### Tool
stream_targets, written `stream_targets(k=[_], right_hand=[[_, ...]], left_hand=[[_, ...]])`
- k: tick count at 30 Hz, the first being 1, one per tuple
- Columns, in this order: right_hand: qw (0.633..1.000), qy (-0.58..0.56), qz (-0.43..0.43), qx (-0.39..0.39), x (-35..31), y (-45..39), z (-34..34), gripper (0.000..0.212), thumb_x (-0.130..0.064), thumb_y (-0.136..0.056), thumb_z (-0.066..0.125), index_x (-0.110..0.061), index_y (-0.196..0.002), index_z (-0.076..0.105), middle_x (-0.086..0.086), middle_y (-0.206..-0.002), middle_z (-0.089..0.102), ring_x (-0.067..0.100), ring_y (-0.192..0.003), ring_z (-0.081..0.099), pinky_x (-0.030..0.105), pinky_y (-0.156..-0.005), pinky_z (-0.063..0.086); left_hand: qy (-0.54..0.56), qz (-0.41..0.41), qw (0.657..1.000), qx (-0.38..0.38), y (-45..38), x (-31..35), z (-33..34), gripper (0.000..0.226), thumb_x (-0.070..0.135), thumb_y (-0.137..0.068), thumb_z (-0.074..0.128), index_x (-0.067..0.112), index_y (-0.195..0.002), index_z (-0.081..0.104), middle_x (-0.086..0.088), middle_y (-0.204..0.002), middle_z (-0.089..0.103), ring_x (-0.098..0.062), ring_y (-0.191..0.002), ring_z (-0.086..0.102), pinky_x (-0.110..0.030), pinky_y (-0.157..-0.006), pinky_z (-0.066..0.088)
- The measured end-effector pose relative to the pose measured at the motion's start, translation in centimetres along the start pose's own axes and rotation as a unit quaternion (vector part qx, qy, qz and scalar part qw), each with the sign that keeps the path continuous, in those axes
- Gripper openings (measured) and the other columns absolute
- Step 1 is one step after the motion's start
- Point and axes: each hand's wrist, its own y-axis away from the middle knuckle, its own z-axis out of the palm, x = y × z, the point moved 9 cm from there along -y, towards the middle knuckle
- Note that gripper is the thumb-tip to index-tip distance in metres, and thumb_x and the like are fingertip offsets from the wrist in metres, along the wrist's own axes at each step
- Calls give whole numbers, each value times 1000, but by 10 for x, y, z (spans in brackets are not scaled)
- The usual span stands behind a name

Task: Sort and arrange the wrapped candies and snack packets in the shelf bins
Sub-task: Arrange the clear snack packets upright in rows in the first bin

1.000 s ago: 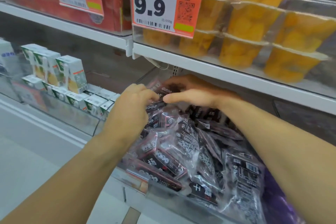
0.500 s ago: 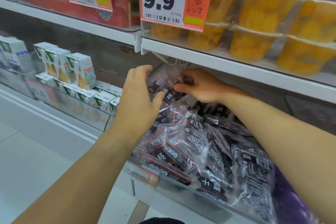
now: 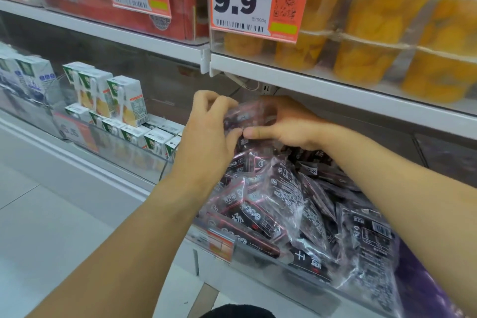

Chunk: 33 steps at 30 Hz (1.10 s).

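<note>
Pinching 1 crinkly clear-wrapped dark packet (image 3: 241,117), left hand (image 3: 206,137) and right hand (image 3: 286,124) both grip it, glossy packet heap (image 3: 296,204) below

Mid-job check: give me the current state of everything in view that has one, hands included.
Left hand: fingers curled, gripping the lifted packet.
Right hand: gripping the same packet from the other side.
Lifted packet: sealed, raised above the pile at the bin's back.
Dark snack packets: heaped loosely, unaligned.
Clear bin: heaped full.
Juice cartons: some upright, some lying flat.
</note>
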Motion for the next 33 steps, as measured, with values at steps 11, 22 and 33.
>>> stream_targets(k=[11,22,33], right_hand=[[976,57,131,165,51,-7,-33,26,-39,-84,76,-19,-98,66,-4,-101,67,12,-92,63,29,-81,51],[956,203,128,167,28,-13,-20,25,-46,-87,64,-21,-87,62,-4,-84,65,13,-78,62,26,-62,45],[939,233,36,251,10,-2,-35,40,-53,-70,84,-23,-77,59,-8,-74,62,9,-70,58,25,-60,40]], left_hand=[[-36,-109,934,-339,37,-15,67,50,51,-99,41,28,-143,49,4,-161,25,-16,-145,27,-31,-115,22],[1,-165,909,-383,39,-29,66,50,47,-94,53,41,-143,46,4,-142,55,-11,-99,58,-19,-80,38],[-40,-144,887,-436,42,-28,64,53,50,-94,50,42,-146,41,8,-152,44,-17,-136,43,-25,-102,32]])
